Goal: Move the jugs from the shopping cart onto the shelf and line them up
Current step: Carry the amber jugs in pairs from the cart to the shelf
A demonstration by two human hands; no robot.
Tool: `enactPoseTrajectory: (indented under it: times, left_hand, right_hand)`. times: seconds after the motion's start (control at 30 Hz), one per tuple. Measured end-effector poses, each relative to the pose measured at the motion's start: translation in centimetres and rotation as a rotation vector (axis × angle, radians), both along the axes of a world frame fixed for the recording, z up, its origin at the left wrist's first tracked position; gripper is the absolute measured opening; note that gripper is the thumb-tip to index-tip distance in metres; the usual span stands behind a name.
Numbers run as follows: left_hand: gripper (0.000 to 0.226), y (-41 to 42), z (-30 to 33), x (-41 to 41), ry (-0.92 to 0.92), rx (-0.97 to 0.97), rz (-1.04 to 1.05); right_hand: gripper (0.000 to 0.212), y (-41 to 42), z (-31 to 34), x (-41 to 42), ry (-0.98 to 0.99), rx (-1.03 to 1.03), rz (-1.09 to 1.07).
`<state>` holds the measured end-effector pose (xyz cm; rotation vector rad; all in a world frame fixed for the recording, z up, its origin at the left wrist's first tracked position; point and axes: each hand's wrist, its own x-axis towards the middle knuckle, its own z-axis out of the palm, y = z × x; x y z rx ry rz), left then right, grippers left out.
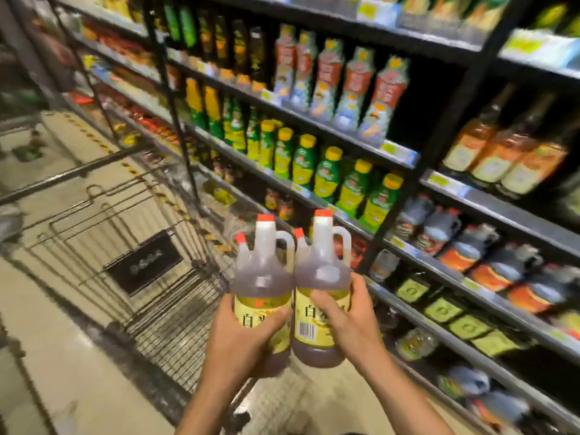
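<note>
The left hand (241, 337) and right hand (348, 324) each grip a jug, the left jug (262, 277) and right jug (323, 271). Neither has reached the shelf (439, 328); placing and lining up remain.

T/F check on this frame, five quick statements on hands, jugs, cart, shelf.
1. Each hand holds a jug. True: the left hand grips the left jug, the right hand grips the right jug.
2. The jugs have green caps. False: the caps are red-orange.
3. Both held jugs already stand on the shelf. False: they are held in the air in front of the shelf.
4. The shopping cart is to the person's left. True.
5. The held jugs lie sideways. False: roughly upright.
</note>
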<state>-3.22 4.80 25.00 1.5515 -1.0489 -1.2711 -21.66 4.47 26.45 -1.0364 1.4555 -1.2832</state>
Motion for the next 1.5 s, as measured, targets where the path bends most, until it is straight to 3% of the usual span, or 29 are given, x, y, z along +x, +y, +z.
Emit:
enactPoseTrajectory:
  times: [0.13,0.27,0.47,0.73,0.93,1.33,1.5]
  left_hand:
    - [0.065,-0.9,0.5,-6.9,-0.019,-0.028,-0.145]
    - [0.076,-0.7,0.6,-15.1,-0.025,-0.033,-0.3]
    - [0.047,2.3,1.0,-27.7,0.0,-0.041,-0.495]
    - [0.055,4.3,2.0,-39.7,-0.095,-0.114,-0.698]
    - [0.068,1.3,3.1,-44.1,-0.139,-0.22,-0.739]
    - [0.095,-10.8,6.6,-51.7,-0.068,-0.544,-0.789]
    - [0.059,-14.8,6.8,-55.6,-0.003,-0.564,-0.884]
  right_hand:
    - [0.072,2.6,0.7,-6.7,-0.002,0.014,-0.166]
    - [0.064,6.2,0.7,-14.5,0.023,0.043,-0.305]
    - [0.069,12.4,1.0,-25.3,0.04,0.072,-0.489]
    - [0.07,17.1,0.7,-36.0,0.073,0.04,-0.654]
    - [0.068,15.4,2.6,-40.5,0.147,-0.029,-0.654]
    - [0.087,5.4,6.0,-49.1,0.422,-0.234,-0.634]
    - [0.092,1.8,7.0,-51.9,0.52,-0.32,-0.678]
